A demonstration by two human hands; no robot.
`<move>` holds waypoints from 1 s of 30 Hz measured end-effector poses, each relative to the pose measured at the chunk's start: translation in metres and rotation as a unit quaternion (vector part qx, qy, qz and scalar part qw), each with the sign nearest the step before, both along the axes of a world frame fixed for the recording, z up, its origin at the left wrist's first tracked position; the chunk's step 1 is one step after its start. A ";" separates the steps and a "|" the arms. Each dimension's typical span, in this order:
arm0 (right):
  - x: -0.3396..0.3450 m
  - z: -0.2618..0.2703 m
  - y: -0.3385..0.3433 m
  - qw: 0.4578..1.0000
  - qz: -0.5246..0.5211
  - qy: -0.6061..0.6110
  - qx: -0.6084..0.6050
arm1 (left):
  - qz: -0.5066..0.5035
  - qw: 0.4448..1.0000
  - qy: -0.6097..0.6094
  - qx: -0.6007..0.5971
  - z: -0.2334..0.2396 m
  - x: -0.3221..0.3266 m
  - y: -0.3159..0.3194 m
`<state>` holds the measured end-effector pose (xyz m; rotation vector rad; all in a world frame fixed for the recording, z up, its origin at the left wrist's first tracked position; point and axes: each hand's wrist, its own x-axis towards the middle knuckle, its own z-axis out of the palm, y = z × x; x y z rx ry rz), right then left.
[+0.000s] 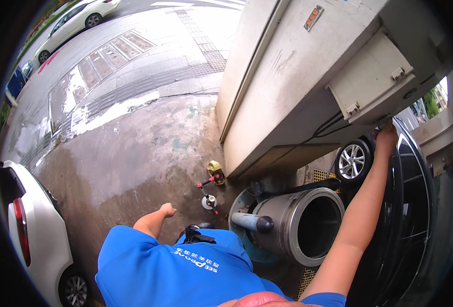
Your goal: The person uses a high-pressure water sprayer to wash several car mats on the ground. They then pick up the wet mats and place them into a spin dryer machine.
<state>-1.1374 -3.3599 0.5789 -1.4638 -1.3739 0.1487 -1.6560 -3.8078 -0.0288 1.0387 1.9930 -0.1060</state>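
My right arm reaches up to a cream plastic switch box (pixel 372 80) mounted on the wall. My right hand (pixel 387 134) is at the box's lower edge; its fingers are partly hidden, so their grip is unclear. My left hand (pixel 168 210) hangs low at my side, fingers curled in, with nothing visible in it. Between my body and the wall stands a drum-shaped metal machine, probably a spin dryer (pixel 295 226), its round mouth uncovered and dark inside. A blue lever with a black knob (pixel 251 222) sticks out beside the drum.
A red-and-black tool with a white round part (pixel 210 201) and a yellow container (pixel 214 167) stand by the wall's foot. Black cables (pixel 324 128) hang below the box. A dark car (pixel 407 192) is close on the right, a white car (pixel 38 222) on the left. The concrete floor (pixel 107 180) looks wet.
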 end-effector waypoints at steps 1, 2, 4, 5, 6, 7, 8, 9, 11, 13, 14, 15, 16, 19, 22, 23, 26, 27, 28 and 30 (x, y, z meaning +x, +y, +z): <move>0.012 0.000 -0.001 1.000 0.004 0.019 0.006 | -0.017 0.997 -0.046 0.053 0.020 0.025 0.034; 0.009 0.000 -0.007 0.999 0.011 0.041 -0.017 | -0.036 0.993 -0.067 0.091 0.034 0.047 0.055; -0.019 -0.007 -0.027 0.977 0.073 0.175 -0.092 | -0.040 0.982 -0.122 0.138 0.033 0.077 0.071; -0.020 -0.015 -0.042 0.982 0.105 0.130 -0.088 | -0.033 0.972 -0.169 0.162 0.049 0.094 0.078; -0.018 -0.032 -0.062 0.984 0.138 0.095 -0.052 | -0.035 0.960 -0.214 0.174 0.056 0.104 0.084; -0.036 -0.053 -0.098 0.983 0.162 0.083 -0.031 | -0.025 0.948 -0.256 0.186 0.058 0.110 0.080; -0.040 -0.084 -0.126 0.972 0.183 0.118 -0.084 | -0.018 0.948 -0.272 0.162 0.059 0.116 0.072; -0.038 -0.128 -0.157 0.956 0.213 0.140 -0.145 | -0.008 0.948 -0.286 0.140 0.059 0.119 0.066; -0.030 -0.226 -0.237 0.874 0.269 0.196 -0.355 | -0.055 0.961 -0.261 0.069 0.044 0.110 0.041; -0.010 -0.332 -0.330 0.759 0.253 0.140 -0.583 | -0.186 0.964 -0.189 0.005 0.074 0.115 0.021; -0.010 -0.363 -0.373 0.713 0.282 0.019 -0.642 | -0.263 0.950 -0.167 -0.031 0.061 0.096 0.003; 0.014 -0.477 -0.441 0.714 0.294 -0.090 -0.629 | -0.268 0.941 -0.203 -0.049 0.051 0.091 0.002; 0.000 -0.470 -0.467 0.610 0.348 -0.140 -0.699 | -0.239 0.945 -0.220 -0.048 0.045 0.071 -0.019; -0.022 -0.444 -0.531 0.476 0.351 0.074 -0.803 | -0.288 0.937 -0.177 -0.086 0.092 0.060 -0.029; -0.027 -0.505 -0.595 0.613 0.421 0.017 -0.669 | -0.201 0.950 -0.213 -0.107 0.136 0.072 -0.017; -0.026 -0.501 -0.597 0.627 0.427 0.024 -0.650 | -0.252 0.943 -0.201 -0.082 0.160 0.089 -0.008; -0.036 -0.457 -0.605 0.667 0.415 0.052 -0.616 | -0.439 0.870 -0.206 -0.086 0.227 0.130 0.012; -0.037 -0.438 -0.606 0.669 0.394 0.052 -0.628 | -0.482 0.846 -0.224 -0.038 0.235 0.135 0.014; -0.038 -0.421 -0.604 0.673 0.372 0.045 -0.638 | -0.521 0.818 -0.243 0.017 0.238 0.140 0.018; -0.043 -0.405 -0.611 0.684 0.334 0.072 -0.645 | -0.532 0.808 -0.252 -0.021 0.250 0.144 0.029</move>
